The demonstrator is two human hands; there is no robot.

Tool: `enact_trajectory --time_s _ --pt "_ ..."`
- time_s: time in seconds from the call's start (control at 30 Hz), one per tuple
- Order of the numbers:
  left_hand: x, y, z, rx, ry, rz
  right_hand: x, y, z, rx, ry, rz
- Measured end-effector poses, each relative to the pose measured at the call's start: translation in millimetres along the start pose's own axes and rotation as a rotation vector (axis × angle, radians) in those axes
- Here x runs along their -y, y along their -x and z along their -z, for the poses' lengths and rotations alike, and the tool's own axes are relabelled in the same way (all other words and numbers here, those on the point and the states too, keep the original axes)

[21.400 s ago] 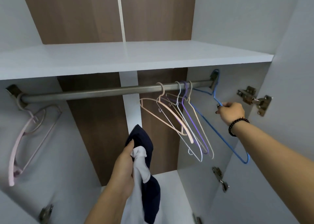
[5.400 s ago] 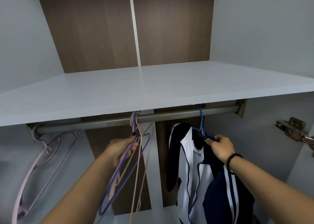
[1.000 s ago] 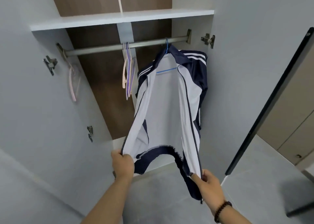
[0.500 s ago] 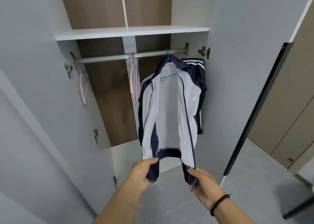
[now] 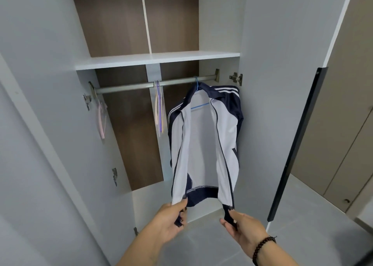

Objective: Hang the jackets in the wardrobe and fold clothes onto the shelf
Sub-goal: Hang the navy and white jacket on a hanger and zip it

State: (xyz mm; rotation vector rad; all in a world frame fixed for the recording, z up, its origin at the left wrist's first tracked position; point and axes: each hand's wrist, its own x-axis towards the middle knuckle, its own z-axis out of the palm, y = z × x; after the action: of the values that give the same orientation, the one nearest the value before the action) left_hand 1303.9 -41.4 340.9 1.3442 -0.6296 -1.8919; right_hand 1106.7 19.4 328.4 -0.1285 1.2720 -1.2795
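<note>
A navy and white track jacket hangs unzipped on a blue hanger at the right end of the metal rail. My left hand pinches the bottom corner of the jacket's left front panel. My right hand pinches the bottom corner of the right front panel by the zip. Both hands hold the hem out from the wardrobe. The white shelf sits above the rail.
Several spare hangers hang bunched at the rail's middle and a pink hanger hangs at its left end. Open wardrobe doors stand at left and right. A black-edged door and grey tiled floor lie at right.
The view has tilted up a little and my hands have drawn slightly apart, each still holding a bottom corner of the jacket's front panels. The jacket stays on the rail.
</note>
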Motion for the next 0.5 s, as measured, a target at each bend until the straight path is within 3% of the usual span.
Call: enact_trajectory --time_s 0.13,0.3,0.4,0.5 --pt "-3.3 -6.6 1.3 -0.039 -0.002 -0.121 6.8 -6.5 -2.5 0.078 -0.055 -0.036" --pt "3.4 -7.7 -1.2 -0.059 0.362 -0.212 0.7 -17.5 -1.3 0.039 -0.106 -0.087" --pt "13.7 -5.9 -1.0 -0.058 0.315 -0.318 -6.1 -16.1 1.9 0.011 -0.146 -0.112" --pt "19.8 -6.1 -1.9 -0.024 0.267 -0.309 -9.1 -15.7 5.0 -0.015 -0.196 -0.085"
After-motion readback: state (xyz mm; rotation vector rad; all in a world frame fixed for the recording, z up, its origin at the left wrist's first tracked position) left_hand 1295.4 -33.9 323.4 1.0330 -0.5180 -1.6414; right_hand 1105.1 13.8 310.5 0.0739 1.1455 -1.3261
